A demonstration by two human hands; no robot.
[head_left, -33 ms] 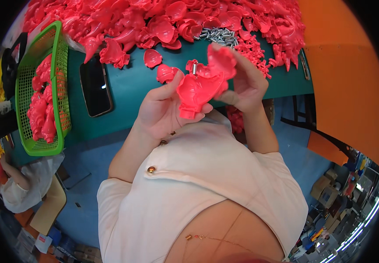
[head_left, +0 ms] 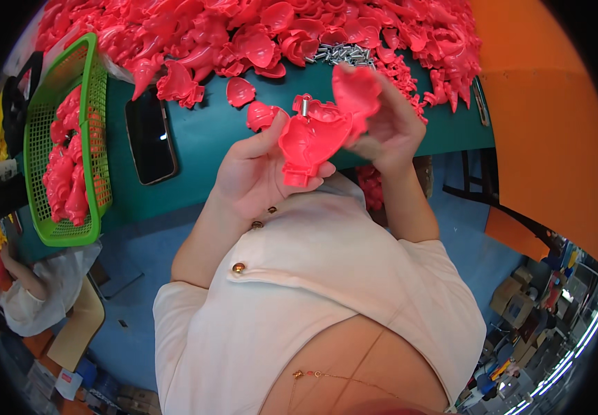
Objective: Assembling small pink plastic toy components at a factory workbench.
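My left hand [head_left: 254,169] is closed around a hollow red plastic shell half [head_left: 309,145], its open side facing up. A small silver metal pin [head_left: 305,105] sits upright at the shell's far end. Beside it, my right hand [head_left: 396,128] grips a second, curved red shell piece [head_left: 355,97], tilted up with its inner face showing. Some of the right fingers are hidden behind that piece. Just past the left thumb, a small red cup-shaped part [head_left: 262,116] lies on the green table [head_left: 202,131], near another rounded red piece [head_left: 241,91].
A large heap of red plastic parts [head_left: 257,45] covers the far side. Silver pins [head_left: 344,55] and small red pieces [head_left: 399,81] lie before it. To the left are a black phone [head_left: 151,138] and a green basket [head_left: 98,176] holding red parts. Another person [head_left: 39,287] is at far left.
My right hand has turned the curved shell piece so more of its inner face shows, shifting it slightly right. My left hand stays nearly still with its shell half.
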